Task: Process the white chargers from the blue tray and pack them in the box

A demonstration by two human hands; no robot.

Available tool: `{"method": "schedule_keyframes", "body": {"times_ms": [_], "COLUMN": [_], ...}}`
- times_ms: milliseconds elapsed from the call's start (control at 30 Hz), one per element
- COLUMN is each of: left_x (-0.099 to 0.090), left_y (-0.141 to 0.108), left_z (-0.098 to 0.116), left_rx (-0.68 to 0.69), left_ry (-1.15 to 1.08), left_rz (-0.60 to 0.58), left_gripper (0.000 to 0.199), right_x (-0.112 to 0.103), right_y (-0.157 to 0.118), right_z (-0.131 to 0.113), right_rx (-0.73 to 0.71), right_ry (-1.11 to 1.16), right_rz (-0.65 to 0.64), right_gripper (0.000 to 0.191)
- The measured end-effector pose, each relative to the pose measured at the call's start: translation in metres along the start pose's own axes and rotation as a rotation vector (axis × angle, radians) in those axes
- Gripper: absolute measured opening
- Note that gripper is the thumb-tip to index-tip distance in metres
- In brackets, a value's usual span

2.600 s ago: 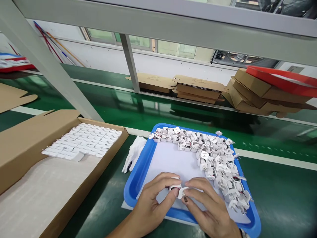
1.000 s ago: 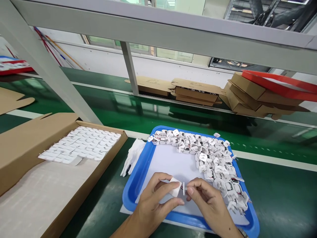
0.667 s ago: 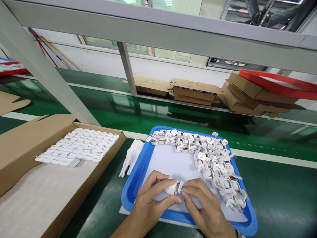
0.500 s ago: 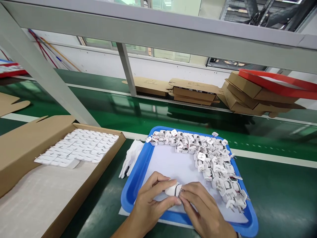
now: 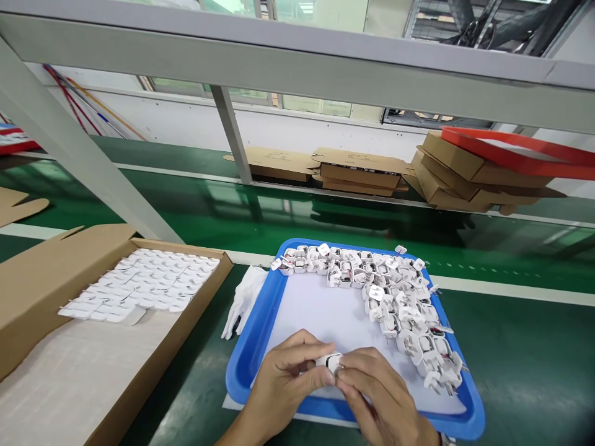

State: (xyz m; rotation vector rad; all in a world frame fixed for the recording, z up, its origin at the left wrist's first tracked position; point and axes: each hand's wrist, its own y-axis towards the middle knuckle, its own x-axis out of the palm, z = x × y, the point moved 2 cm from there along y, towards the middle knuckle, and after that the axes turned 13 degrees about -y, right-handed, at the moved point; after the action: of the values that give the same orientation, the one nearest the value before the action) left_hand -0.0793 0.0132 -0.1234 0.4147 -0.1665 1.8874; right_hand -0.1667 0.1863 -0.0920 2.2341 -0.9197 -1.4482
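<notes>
Two hands work on one white plug housing (image 5: 322,360), located over the near part of the blue tray (image 5: 238,373). Left hand (image 5: 292,375) pinches the housing between thumb and fingers, evidently to steady it; right hand (image 5: 383,393) grasps the cap (image 5: 334,363) from the opposite side, presumably to keep both parts aligned across a dark, narrow gap. Beyond and right of the grip, open plug units (image 5: 409,316) crowd the tray's far and right sides, apparently giving the hands working room. Left of the grip, an open carton (image 5: 188,322) contains closely packed white pieces (image 5: 144,282) toward its far end.
</notes>
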Motion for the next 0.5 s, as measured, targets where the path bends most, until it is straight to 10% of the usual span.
{"method": "schedule_keyframes", "body": {"times_ms": [367, 500], "left_x": [-0.002, -0.001], "left_y": [-0.001, -0.002], "left_z": [0.002, 0.003], "left_rx": [-0.288, -0.081], "left_ry": [-0.164, -0.070], "left_rz": [0.067, 0.086], "left_gripper": [0.032, 0.027], "right_x": [-0.005, -0.001], "right_y": [0.008, 0.008], "right_z": [-0.001, 0.009], "right_rx": [-0.059, 0.273], "right_ry": [-0.005, 0.233], "right_rz": [-0.028, -0.113], "right_gripper": [0.028, 0.028]}}
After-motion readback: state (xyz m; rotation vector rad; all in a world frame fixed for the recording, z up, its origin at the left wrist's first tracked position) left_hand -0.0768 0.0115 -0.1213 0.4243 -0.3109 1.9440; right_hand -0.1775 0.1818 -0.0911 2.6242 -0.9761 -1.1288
